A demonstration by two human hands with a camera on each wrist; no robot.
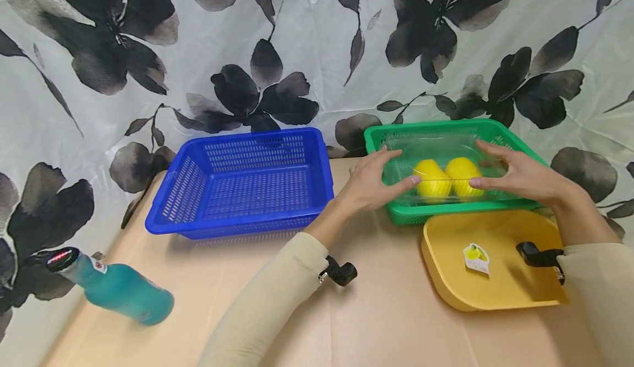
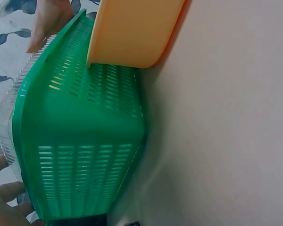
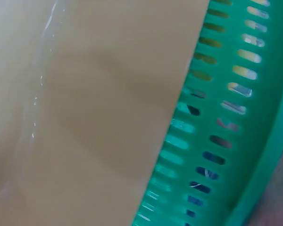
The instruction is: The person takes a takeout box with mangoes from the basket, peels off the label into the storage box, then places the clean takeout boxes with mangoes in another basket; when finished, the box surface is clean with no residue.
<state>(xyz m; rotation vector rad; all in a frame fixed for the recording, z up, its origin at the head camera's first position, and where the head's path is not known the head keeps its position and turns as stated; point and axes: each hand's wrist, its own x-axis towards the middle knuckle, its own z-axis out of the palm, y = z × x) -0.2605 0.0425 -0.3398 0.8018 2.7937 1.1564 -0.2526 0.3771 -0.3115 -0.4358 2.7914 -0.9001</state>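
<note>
A clear plastic box (image 1: 436, 147) with two yellow, lemon-like fruits (image 1: 432, 177) in it sits at the green basket (image 1: 460, 208) in the head view. My left hand (image 1: 371, 182) grips its left end, thumb toward the near side and fingers behind. At the opposite end my right hand (image 1: 527, 174) holds it between thumb and fingers. Seen from the left wrist, the box's ridged wall (image 2: 7, 117) shows above the basket's rim (image 2: 18, 113), with the left fingers (image 2: 9, 190) beside it. The right wrist view shows the basket's slotted wall (image 3: 217, 117); the right hand's grip is hidden there.
A blue basket (image 1: 238, 218) stands left of the green one. Just in front of the green basket lies a yellow tray (image 1: 446, 268) bearing a lemon sticker (image 1: 476, 258). A teal bottle (image 1: 129, 292) leans at the table's left. Floral cloth (image 1: 317, 42) hangs behind.
</note>
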